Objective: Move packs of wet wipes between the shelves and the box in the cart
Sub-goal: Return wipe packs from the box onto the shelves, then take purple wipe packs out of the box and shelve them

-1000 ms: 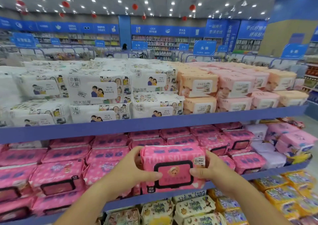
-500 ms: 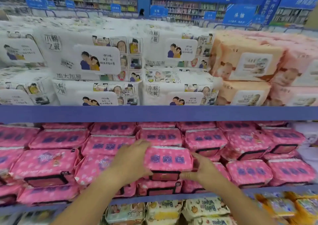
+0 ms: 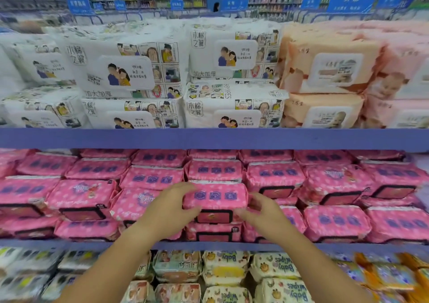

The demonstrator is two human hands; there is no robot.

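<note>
A pink pack of wet wipes (image 3: 216,196) lies on top of a stack of like packs at the front of the middle shelf (image 3: 348,247). My left hand (image 3: 169,210) grips its left end, fingers over the top and thumb on the front. My right hand (image 3: 263,212) is at the pack's right end with its fingers spread and loosely curved, just off the wrapper; only the thumb tip touches the front by the black lid. The cart and its box are out of view.
Pink packs (image 3: 336,221) fill the middle shelf on both sides. White packs (image 3: 130,70) and peach packs (image 3: 325,70) are stacked on the upper shelf (image 3: 209,138). Yellow and cream baby wipes (image 3: 225,268) sit on the shelf below.
Both hands carried the pink pack forward and set it flat on the middle-shelf stack. The right hand's fingers have since loosened from its end. The view moved closer to the shelves.
</note>
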